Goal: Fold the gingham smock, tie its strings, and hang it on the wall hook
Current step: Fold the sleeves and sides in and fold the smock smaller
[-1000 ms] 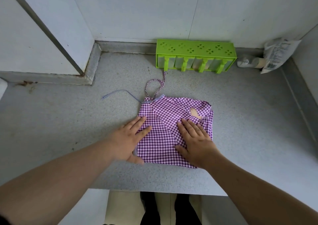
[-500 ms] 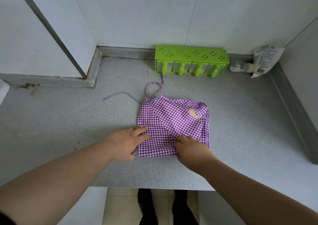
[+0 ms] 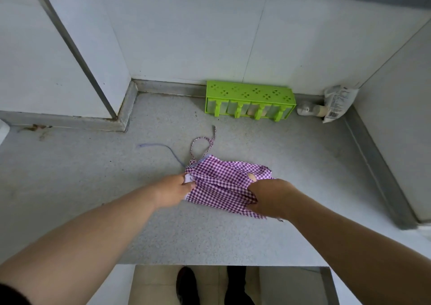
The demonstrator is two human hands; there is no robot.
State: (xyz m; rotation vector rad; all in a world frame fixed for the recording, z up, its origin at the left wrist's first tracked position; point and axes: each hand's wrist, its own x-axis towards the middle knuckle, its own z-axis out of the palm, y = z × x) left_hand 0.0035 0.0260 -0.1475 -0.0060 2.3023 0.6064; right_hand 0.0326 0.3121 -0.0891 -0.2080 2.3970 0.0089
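The purple-and-white gingham smock (image 3: 224, 183) lies folded into a small bundle on the grey countertop (image 3: 93, 188). My left hand (image 3: 173, 189) grips its left edge, where a white lining shows between my fingers. My right hand (image 3: 271, 196) grips the right edge, fingers curled under the cloth. The near edge of the smock is lifted and bunched between my hands. A gingham neck loop (image 3: 202, 145) and a thin lilac string (image 3: 163, 149) trail from the smock's far left corner across the counter. No wall hook is in view.
A green perforated rack (image 3: 249, 94) with clear containers stands against the back wall. A small bottle (image 3: 310, 110) and a white plastic packet (image 3: 338, 101) sit in the back right corner. The counter's front edge runs just below my forearms, with floor and shoes beneath.
My hands went from pressing flat on the smock to gripping its left and right edges. The cloth's near edge has come up and bunched, and the camera view has tilted up.
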